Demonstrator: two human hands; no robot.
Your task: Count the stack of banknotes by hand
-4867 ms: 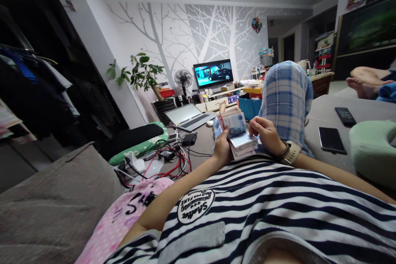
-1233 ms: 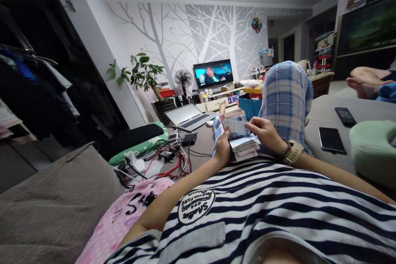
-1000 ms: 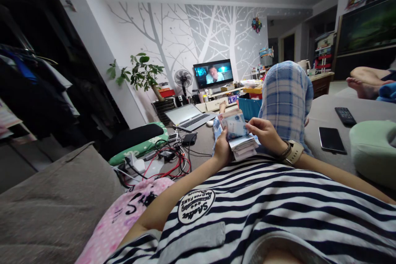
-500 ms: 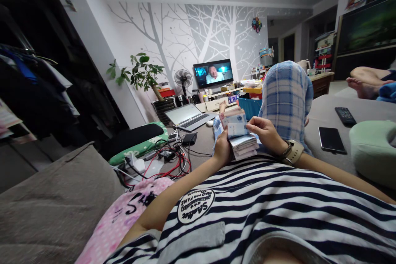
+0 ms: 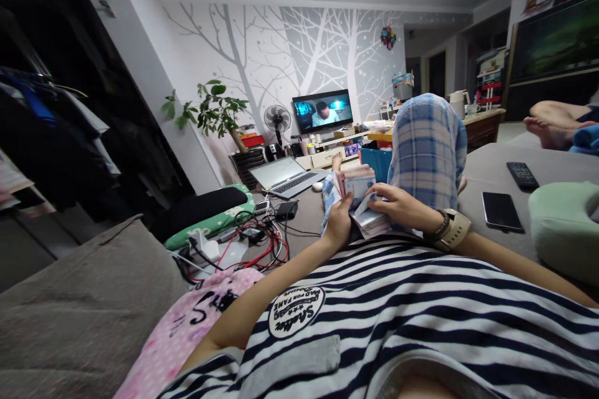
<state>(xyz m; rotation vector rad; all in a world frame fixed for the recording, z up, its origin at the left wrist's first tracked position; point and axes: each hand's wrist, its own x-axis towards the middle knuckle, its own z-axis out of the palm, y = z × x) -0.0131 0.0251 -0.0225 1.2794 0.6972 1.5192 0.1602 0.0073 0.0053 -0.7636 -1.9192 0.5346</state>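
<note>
A thick, bent wad of banknotes (image 5: pixel 372 224), some pinkish and some bluish, rests against my lap, its upper notes fanned upward. My left hand (image 5: pixel 337 224) grips the wad from the left side, with its thumb laid over the face of the notes. From the right, my right hand (image 5: pixel 405 206) reaches across and has its fingers closed on a bluish banknote (image 5: pixel 365 206), which is curled down toward the lower part of the wad. My right wrist wears a pale watch (image 5: pixel 456 229) and a dark braided band. Exact print on the notes is too small to read.
A raised knee in plaid trousers (image 5: pixel 428 149) stands behind my right hand. Left lie tangled cables (image 5: pixel 266 240) and an open laptop (image 5: pixel 287 177). On the right are a phone (image 5: pixel 502 212), a remote (image 5: pixel 521 176) and a green neck pillow (image 5: pixel 566 224). Another person's foot (image 5: pixel 545 129) shows far right.
My right hand has moved slightly left over the wad, folding a bluish banknote downward. Its fingers are more spread across the notes. The raised knee has shifted a little left.
</note>
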